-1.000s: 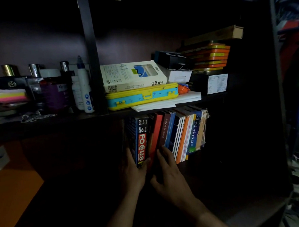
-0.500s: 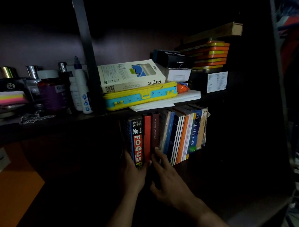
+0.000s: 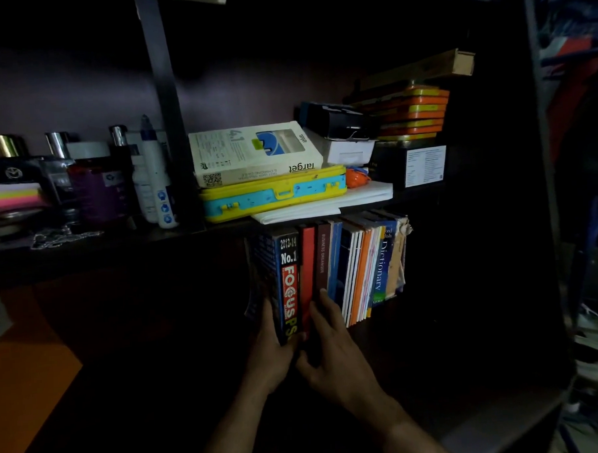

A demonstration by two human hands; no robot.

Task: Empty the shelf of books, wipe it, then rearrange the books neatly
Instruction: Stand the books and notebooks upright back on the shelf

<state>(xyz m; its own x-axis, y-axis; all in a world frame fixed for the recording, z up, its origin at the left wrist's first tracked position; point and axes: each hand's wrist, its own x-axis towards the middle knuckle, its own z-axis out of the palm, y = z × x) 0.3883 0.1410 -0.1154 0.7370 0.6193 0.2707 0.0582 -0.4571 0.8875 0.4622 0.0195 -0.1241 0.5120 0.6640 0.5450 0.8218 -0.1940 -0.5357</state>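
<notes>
Item: thick FOCUS book, upright at the left end of a row of books on the dim lower shelf, directly under the upper shelf board.

Grip: left hand cups the outer cover and lower spine, fingers curled round the edge. Right hand lies just right of it, straight fingertips pressed on the red book and the maroon organiser.

Handling, as judged: a dense, heavy paperback, cover limp and curling at the lower left corner; best taken low on the spine with support beneath. The slim volumes to the right of the grip are light and likely to topple once their neighbours leave. The dictionary stands further right.
</notes>
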